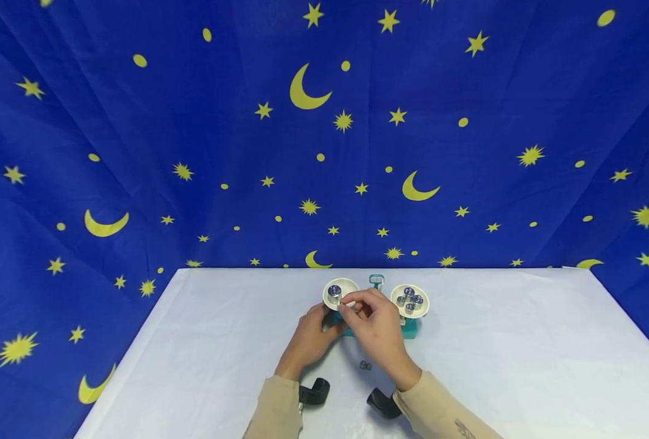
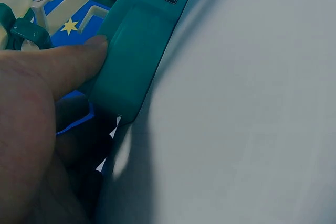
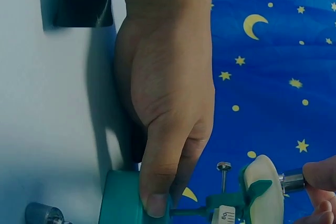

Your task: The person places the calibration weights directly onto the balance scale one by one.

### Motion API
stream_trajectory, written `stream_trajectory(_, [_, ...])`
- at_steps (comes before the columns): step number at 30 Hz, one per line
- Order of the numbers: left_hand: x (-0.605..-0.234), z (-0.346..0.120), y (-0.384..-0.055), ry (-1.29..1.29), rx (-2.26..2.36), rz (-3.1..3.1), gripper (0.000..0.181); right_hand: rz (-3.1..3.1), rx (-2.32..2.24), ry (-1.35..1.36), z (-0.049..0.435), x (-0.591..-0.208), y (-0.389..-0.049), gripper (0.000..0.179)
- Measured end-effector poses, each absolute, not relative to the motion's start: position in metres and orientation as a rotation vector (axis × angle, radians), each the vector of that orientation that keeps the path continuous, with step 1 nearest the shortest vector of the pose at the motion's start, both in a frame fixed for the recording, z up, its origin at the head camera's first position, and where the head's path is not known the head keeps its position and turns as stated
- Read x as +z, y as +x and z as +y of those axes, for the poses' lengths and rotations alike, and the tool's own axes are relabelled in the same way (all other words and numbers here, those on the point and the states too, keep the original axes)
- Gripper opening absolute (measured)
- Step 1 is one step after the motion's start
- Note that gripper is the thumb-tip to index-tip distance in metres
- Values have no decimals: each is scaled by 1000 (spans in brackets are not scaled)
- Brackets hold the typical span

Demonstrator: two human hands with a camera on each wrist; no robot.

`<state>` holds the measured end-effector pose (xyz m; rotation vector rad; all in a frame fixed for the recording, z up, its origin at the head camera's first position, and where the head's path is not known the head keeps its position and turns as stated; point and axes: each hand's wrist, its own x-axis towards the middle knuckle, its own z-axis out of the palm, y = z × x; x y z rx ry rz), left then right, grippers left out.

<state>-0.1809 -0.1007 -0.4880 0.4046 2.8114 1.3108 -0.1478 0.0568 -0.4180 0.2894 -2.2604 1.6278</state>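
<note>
A teal tray balance with two white pans stands near the middle of the table. My left hand grips the left end of its base, thumb along the teal side. In the left pan sits a shiny metal cylinder. Right beside it, the thumb and forefinger of my right hand come together on a small piece, mostly hidden by the fingertips; I cannot tell its kind. The right wrist view has those fingertips close against the cylinder. Several metal cylinders lie in the right pan.
Small metal pieces lie on the white table between my forearms. Black curved mounts are at both wrists. Behind the table hangs a blue cloth with yellow moons and stars.
</note>
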Motion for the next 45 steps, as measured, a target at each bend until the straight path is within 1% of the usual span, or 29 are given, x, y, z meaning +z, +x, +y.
stream_trajectory(9, [-489,-100,-181,427,1318,2842,54,-2288,1539,284,54,-420,-151,7])
stream_trajectory(23, [-491,-100,-181,431,1316,2851,55,-2389,1411,254,53,-420,-156,3])
stream_trajectory(45, [-492,-100,-181,448,1331,2869,54,-2470,1280,254,55,-415,-159,4])
